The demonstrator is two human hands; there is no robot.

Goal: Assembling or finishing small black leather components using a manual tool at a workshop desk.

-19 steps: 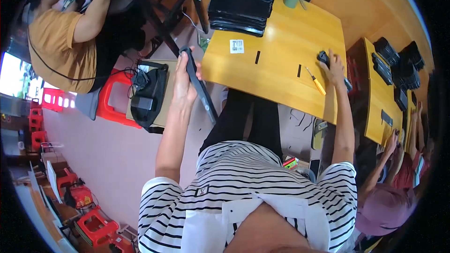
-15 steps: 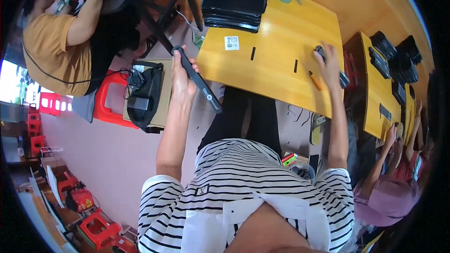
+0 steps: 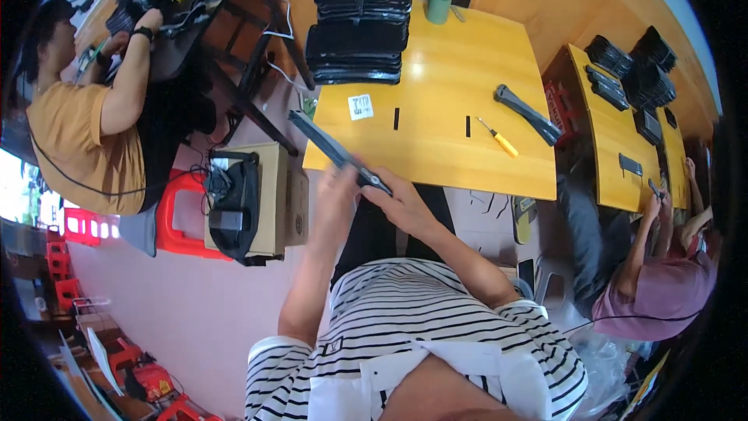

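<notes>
A long, flat black bar point(image 3: 323, 140) with a grey sheen slants in front of me at the table's near left corner. My right hand point(image 3: 401, 204) grips its lower end between thumb and fingers. Smeared by motion, my left hand point(image 3: 336, 196) is closed around the bar just beside the right one. On the table, to the right, lies a pair of similar black bars point(image 3: 528, 115), side by side. Left of them rests a screwdriver with a yellow handle point(image 3: 505, 144).
The yellow table point(image 3: 444, 164) carries a tall stack of black plastic-wrapped packs point(image 3: 358, 51), a white printed label point(image 3: 360, 107), two short black strips and a green canister point(image 3: 439, 4). A cardboard box point(image 3: 269, 210) stands left. People work at tables on both sides.
My right hand has left the black bars at the table's right and come to the bar in my left hand. The view has shifted slightly.
</notes>
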